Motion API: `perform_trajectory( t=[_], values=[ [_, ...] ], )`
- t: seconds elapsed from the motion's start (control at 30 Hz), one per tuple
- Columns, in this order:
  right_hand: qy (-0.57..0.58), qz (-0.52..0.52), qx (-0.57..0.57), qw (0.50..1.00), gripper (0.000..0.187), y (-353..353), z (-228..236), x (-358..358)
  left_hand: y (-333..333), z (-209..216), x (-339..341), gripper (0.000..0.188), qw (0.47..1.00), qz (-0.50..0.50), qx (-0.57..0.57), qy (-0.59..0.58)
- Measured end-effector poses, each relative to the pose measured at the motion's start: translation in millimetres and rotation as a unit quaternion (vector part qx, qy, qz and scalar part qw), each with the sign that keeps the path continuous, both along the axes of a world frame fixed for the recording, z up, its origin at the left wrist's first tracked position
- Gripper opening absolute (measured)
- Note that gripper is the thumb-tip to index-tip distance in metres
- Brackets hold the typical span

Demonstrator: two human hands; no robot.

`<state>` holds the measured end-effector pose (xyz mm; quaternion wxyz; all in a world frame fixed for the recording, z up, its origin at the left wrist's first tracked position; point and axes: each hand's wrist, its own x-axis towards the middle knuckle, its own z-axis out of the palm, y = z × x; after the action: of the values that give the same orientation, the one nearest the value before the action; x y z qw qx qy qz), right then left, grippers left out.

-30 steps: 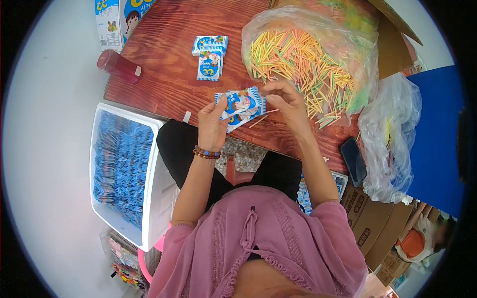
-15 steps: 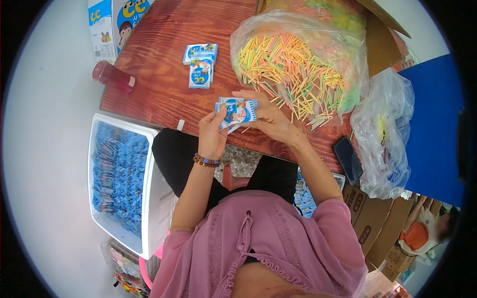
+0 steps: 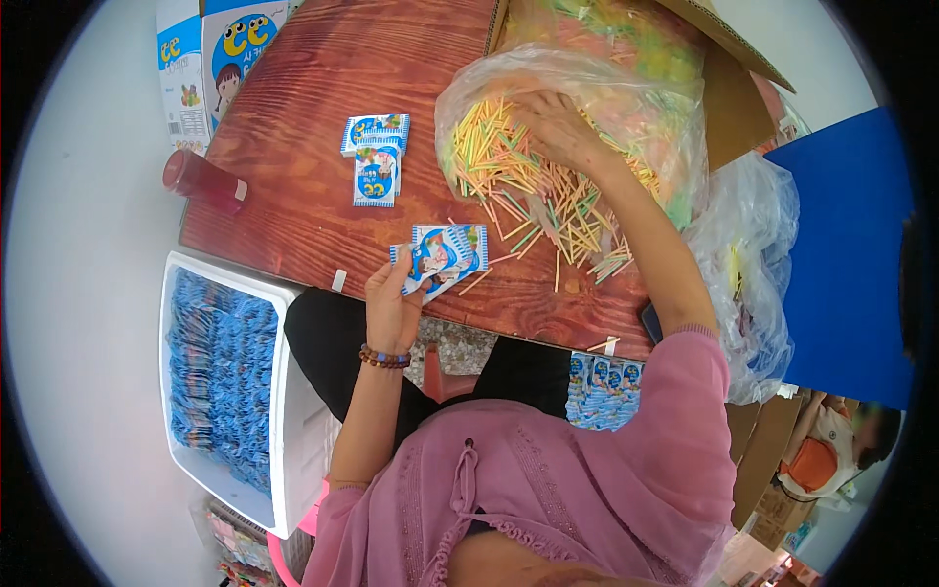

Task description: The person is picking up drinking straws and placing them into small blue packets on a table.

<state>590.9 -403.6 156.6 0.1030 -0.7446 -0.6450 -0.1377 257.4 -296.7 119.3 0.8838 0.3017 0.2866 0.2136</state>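
The step in hand is judged to be a reach for the pastel sticks (image 3: 479, 147) heaped in the mouth of the clear bag (image 3: 460, 88), by which all places are given here. The right hand (image 3: 565, 132) is laid over the heap inside the bag, its fingers loosely bent and partly spread; whether any stick is gripped cannot be told. Nearer the body than the bag and to its left, a few overlapping blue-and-white packets (image 3: 452, 250) are pinched between the thumb and fingers of the left hand (image 3: 391, 305). For the next move a light pinch would be called for, since the sticks look thin and loosely tangled.

To the left of the bag, a small stack (image 3: 376, 174) of similar packets is set on the red-brown wooden table (image 3: 303, 157); farther left, a pink bottle (image 3: 207, 184) is placed near the edge. Behind the bag a cardboard carton (image 3: 736, 108) is seen, and to its right a crumpled plastic bag (image 3: 758, 264). Well to its left and nearer the body, a white bin (image 3: 285, 421) is filled with rows of blue packs (image 3: 223, 377)
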Motion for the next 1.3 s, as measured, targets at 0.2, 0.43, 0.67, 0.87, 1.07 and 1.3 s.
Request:
perform_trajectory(
  t=[0.2, 0.43, 0.67, 0.87, 1.07, 1.3],
  values=[
    [-0.043, 0.017, -0.061, 0.997, 0.033, 11, -17, 12, 5, 6, 1, 0.015, 1.000, 0.006, -0.010, 0.000],
    [-0.009, -0.014, -0.070, 0.997, 0.025, 7, -24, 9, 5, 5, -2, 0.016, 1.000, 0.007, -0.010, -0.002],
    [0.114, -0.108, 0.030, 0.987, 0.027, -12, -21, -1, 6, 8, -4, 0.017, 1.000, 0.016, -0.013, 0.005],
    [0.479, -0.230, 0.217, 0.819, 0.032, -36, -38, -8, 0, 8, -1, 0.017, 1.000, 0.008, -0.023, 0.002],
    [0.687, -0.185, 0.279, 0.645, 0.027, -55, -50, -27, -4, 7, 0, 0.017, 1.000, -0.001, -0.028, 0.004],
    [0.627, -0.231, 0.343, 0.660, 0.022, -63, -72, -43, -9, 8, 0, 0.015, 1.000, -0.007, -0.029, 0.002]
  ],
)
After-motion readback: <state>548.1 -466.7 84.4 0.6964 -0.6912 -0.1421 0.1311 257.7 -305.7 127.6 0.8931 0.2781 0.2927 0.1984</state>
